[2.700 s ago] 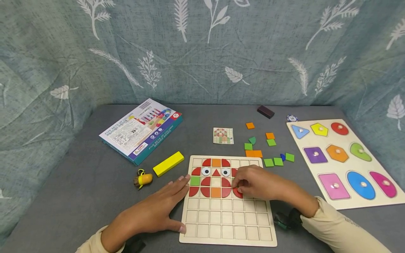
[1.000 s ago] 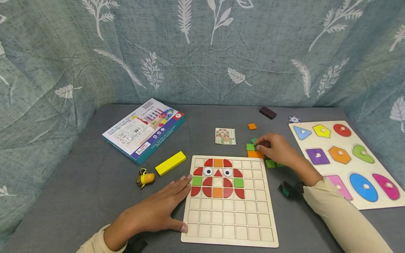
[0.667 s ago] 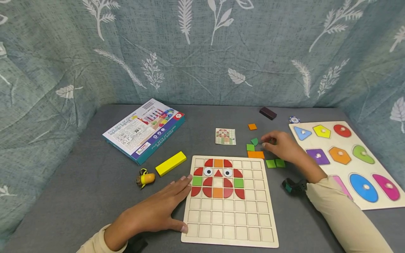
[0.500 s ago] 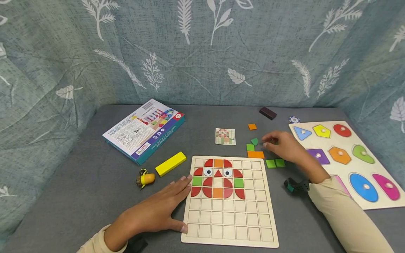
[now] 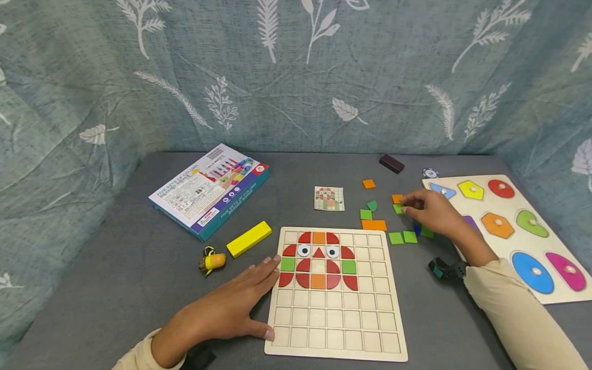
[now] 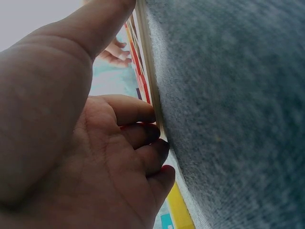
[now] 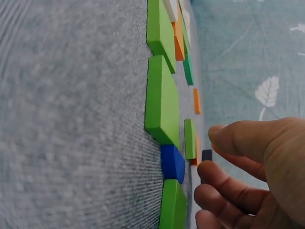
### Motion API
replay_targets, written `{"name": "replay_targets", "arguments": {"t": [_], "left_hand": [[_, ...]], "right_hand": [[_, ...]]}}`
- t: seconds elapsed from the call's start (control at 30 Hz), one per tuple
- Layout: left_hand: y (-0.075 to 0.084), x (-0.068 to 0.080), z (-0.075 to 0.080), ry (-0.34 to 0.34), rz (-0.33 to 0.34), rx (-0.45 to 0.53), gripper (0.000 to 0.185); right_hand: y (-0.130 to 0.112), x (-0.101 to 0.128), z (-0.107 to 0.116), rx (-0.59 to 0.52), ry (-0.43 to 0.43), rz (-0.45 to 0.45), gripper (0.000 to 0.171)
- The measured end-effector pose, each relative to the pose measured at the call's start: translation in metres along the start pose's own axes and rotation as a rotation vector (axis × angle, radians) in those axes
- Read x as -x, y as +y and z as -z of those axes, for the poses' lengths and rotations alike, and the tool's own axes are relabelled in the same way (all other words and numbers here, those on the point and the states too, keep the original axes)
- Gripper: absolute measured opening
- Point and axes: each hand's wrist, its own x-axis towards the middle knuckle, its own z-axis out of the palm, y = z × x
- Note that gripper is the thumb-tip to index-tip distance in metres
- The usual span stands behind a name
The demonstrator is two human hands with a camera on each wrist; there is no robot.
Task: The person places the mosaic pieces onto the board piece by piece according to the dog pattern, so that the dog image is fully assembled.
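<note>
The wooden grid board [image 5: 335,318] lies flat, its upper rows holding red, orange and green tiles and two eye tiles in an owl-like pattern. My left hand [image 5: 226,311] rests along the board's left edge, fingers extended and thumb at the lower left side. My right hand [image 5: 432,211] hovers among the loose tiles, fingertips right by a green square tile [image 5: 398,209] and an orange tile [image 5: 396,198]. In the right wrist view, the thumb [image 7: 238,138] and index finger stand apart with nothing between them. A blue piece [image 7: 172,163] lies between green tiles below the hand.
A small pattern card [image 5: 329,199] lies behind the board. To the right is a knobbed shape board [image 5: 509,257]; to the left are a box [image 5: 208,190], a yellow block [image 5: 250,239] and an acorn-like toy [image 5: 213,261]. A dark block [image 5: 391,164] sits at the back.
My right hand has left the board, where a red piece now sits in the grid, and reached the loose tiles. Lately it shifted right, uncovering an orange and a green tile. My left hand stays put.
</note>
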Motion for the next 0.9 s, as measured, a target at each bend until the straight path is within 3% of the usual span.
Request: {"name": "replay_targets", "arguments": {"t": [0.33, 0.9], "left_hand": [[-0.0007, 0.0002, -0.0009, 0.003, -0.002, 0.007, 0.110], [-0.0002, 0.0006, -0.0015, 0.007, -0.001, 0.002, 0.110]], "right_hand": [[-0.0001, -0.0027, -0.0014, 0.008, -0.021, -0.002, 0.029], [-0.0052, -0.0064, -0.0033, 0.053, -0.065, 0.052, 0.023]]}}
